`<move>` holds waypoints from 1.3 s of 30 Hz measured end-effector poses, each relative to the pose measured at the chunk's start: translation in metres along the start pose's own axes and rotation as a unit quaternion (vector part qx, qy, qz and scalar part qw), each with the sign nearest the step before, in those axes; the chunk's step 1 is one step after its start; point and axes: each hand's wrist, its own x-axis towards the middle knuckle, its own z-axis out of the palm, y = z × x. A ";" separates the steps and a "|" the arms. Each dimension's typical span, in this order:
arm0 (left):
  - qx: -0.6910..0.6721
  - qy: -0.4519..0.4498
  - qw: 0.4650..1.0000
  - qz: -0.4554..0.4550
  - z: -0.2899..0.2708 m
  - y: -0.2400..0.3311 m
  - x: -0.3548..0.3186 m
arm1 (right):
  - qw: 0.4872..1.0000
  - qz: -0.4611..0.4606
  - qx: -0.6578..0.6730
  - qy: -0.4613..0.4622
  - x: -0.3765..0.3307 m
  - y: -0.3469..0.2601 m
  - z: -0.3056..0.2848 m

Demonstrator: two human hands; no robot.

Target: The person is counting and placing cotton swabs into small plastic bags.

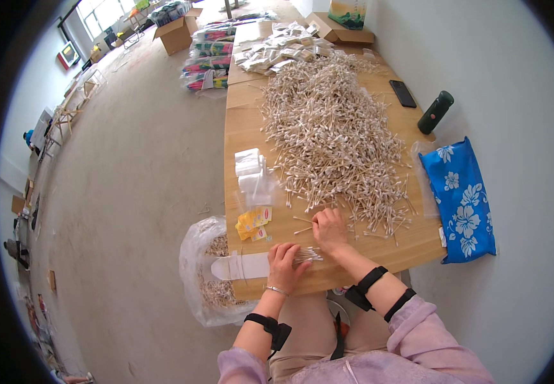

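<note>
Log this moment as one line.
left hand: on swabs | right hand: at near edge of pile | beyond: phone, flask

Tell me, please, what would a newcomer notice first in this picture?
The large heap of cotton swabs, spread over the middle of the wooden table, would likely catch the eye first. Next comes the blue flower-patterned package at the table's right edge. Close to the person, the left hand is at a small bundle of swabs, and the right hand is at the heap's near end.
</note>
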 end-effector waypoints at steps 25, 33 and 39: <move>0.014 -0.012 1.000 0.020 0.008 -0.009 0.002 | 0.994 -0.088 -0.049 -0.050 -0.007 -0.009 -0.013; -0.119 0.071 0.990 -0.036 0.001 -0.007 0.009 | 0.998 -0.042 0.046 -0.014 -0.031 -0.017 -0.025; -0.211 0.058 0.969 -0.118 -0.024 -0.001 0.006 | 0.983 -0.087 0.153 -0.045 -0.060 -0.040 -0.030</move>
